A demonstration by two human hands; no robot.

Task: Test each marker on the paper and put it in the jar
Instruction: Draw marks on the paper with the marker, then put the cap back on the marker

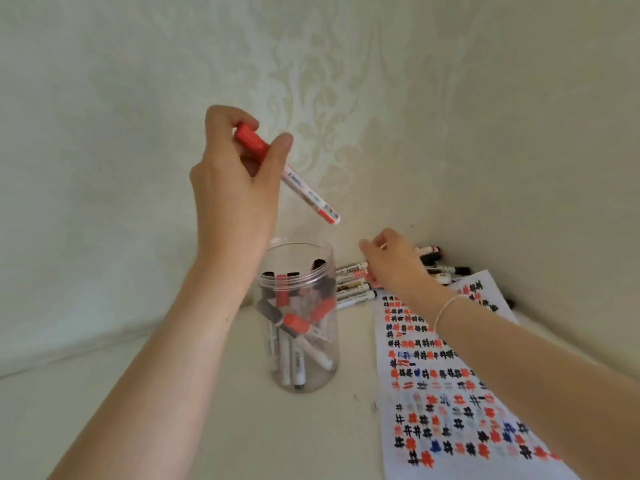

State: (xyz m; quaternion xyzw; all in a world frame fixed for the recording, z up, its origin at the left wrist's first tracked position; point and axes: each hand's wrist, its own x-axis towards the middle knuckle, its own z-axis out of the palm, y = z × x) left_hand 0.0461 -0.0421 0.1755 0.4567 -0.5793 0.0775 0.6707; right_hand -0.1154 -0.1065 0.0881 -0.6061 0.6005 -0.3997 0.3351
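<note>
My left hand [235, 174] holds a capped red marker [304, 188] by its cap end, raised above the clear plastic jar [301, 375]. The marker's tail slants down to the right, over the jar's open mouth. Several red and black markers stand and lean inside the jar. My right hand [394, 265] reaches over the pile of loose markers [353, 282] behind the jar, fingers curled down onto them; whether it grips one is hidden. The test paper [446, 403], covered in red, black and blue scribble marks, lies to the right under my right forearm.
Everything rests on a pale surface in a corner between two cream patterned walls. More markers [450, 270] lie against the back wall beyond my right hand. A thin bracelet [446, 306] circles my right wrist.
</note>
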